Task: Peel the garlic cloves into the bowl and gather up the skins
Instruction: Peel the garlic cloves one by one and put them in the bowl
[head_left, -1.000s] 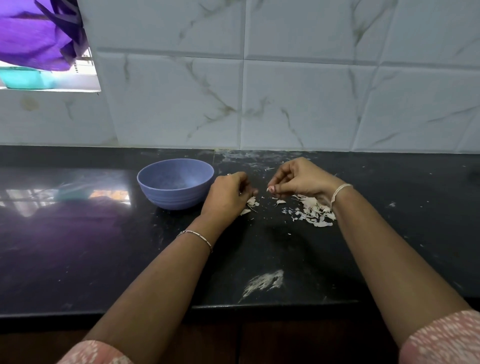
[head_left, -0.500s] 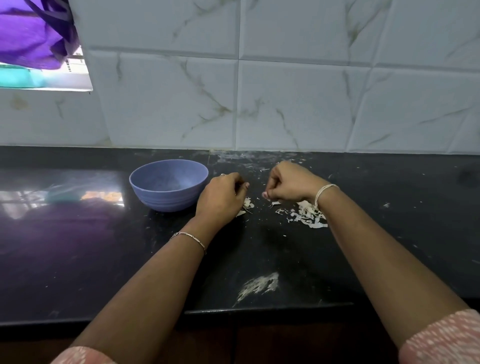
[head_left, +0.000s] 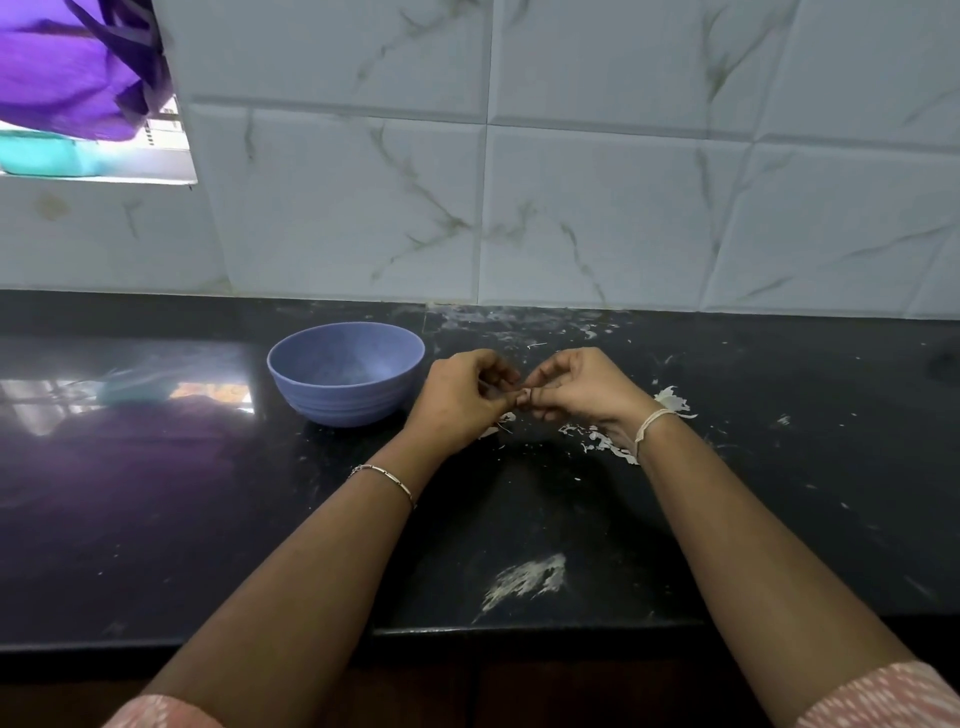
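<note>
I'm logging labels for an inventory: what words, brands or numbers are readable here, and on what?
None: no readable text anywhere. The round blue-violet bowl, the glossy black stone countertop, the white marbled wall tiles and the purple cloth at the window bear no lettering.

I count one blue bowl (head_left: 343, 400) on the left, two hands, the left hand (head_left: 462, 400) and the right hand (head_left: 582, 389), two wristbands, a metal bracelet (head_left: 387, 480) and a white thread (head_left: 652, 423), one pale smear (head_left: 524, 579) by the near edge, and garlic skins (head_left: 602, 441) too many to count.
</note>
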